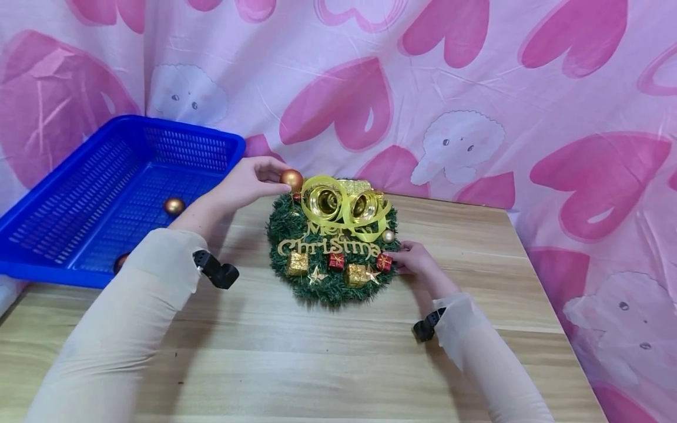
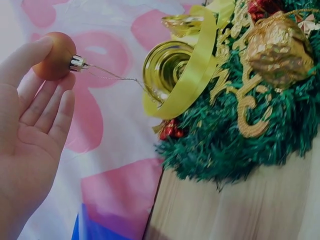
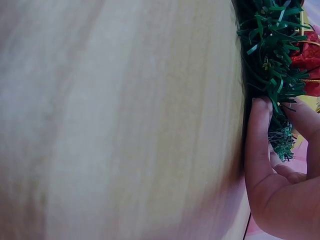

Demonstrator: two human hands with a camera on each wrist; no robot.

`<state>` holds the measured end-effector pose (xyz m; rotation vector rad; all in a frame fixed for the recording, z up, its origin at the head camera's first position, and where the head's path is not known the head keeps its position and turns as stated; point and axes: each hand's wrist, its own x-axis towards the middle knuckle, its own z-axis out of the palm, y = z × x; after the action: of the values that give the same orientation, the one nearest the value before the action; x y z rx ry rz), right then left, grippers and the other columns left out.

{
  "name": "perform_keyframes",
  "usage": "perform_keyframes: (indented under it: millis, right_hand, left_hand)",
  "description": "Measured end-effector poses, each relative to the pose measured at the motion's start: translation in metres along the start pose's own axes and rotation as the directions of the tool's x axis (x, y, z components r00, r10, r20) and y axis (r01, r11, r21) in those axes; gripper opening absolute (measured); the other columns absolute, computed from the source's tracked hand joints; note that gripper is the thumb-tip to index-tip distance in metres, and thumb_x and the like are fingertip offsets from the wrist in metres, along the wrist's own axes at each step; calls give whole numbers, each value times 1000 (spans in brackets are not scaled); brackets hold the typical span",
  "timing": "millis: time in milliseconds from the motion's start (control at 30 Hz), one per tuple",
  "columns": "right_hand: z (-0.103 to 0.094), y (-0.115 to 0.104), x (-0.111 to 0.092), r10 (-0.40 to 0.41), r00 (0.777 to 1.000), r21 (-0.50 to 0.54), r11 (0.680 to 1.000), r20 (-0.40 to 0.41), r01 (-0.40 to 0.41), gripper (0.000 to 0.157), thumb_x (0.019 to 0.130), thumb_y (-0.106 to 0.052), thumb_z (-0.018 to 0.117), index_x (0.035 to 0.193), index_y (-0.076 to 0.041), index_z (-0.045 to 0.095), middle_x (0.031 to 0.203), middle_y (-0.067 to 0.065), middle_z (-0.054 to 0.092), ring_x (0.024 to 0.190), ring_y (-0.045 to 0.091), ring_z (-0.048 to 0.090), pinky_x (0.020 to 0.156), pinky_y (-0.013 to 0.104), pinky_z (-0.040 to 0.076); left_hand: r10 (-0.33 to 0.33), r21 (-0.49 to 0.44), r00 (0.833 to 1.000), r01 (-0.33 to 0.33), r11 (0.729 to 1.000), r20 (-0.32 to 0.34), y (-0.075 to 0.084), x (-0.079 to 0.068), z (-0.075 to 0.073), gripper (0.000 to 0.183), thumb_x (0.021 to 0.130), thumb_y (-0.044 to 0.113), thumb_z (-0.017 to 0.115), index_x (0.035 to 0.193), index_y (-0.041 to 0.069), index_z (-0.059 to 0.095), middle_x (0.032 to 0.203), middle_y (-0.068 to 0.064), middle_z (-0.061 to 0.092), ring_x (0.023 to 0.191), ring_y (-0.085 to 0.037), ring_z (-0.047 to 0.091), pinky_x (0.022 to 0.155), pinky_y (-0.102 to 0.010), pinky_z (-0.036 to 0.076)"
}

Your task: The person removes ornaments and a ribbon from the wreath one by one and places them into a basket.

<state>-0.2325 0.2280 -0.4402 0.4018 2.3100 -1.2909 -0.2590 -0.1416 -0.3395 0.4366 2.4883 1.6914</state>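
Wreath (image 1: 330,294) sits on the wooden table (image 1: 317,364), held at its edge by the right hand (image 1: 416,258) near four o'clock, the thumb on one side of the green fringe and a finger on the other. Around eleven o'clock, just beyond the rim, the left hand (image 1: 252,181) pinches a copper ball (image 1: 291,179) between thumb and fingertips. From the ball's metal cap (image 2: 77,63) a thin string (image 2: 115,77) runs to the yellow ribbon (image 2: 197,80); where it ends I cannot tell. Two gold bells (image 1: 326,201) sit at twelve o'clock, gold letters (image 1: 317,247) cross the middle, and small gift boxes (image 1: 298,263) line the stretch from four to eight o'clock. Toward nine to ten o'clock from the wreath stands a blue basket (image 1: 182,147), with one copper-coloured ball (image 1: 174,206) inside and another partly hidden by the left sleeve (image 1: 153,282).
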Motion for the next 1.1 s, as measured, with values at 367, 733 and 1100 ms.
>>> perform_keyframes:
  millis: [367,733,1100]
  right_hand:
    - [0,1,2,-11,1000,-25,1000,-4,11,60,89,-20,64,135,6,36,99,9,52,63,7,56,61,21,55]
    - [-1,0,0,-20,1000,-19,1000,5,20,68,88,-20,65,141,5,30,102,10,54,66,8,57,63,20,55]
    - [0,-1,-2,-14,1000,-28,1000,3,14,67,88,-21,64,140,5,31,96,7,54,63,6,57,63,20,55]
  left_hand:
    - [-47,52,996,51,997,-73,0,-12,-31,42,82,23,72,118,7,59,98,10,64,87,-1,61,77,-15,49]
    - [-104,36,981,112,993,-166,-6,-23,-59,43,82,30,72,119,11,59,93,19,62,87,5,59,77,-9,46]
    - [-149,40,963,162,986,-225,-17,-35,-84,35,83,35,70,114,23,59,95,26,58,86,12,56,105,-42,37]
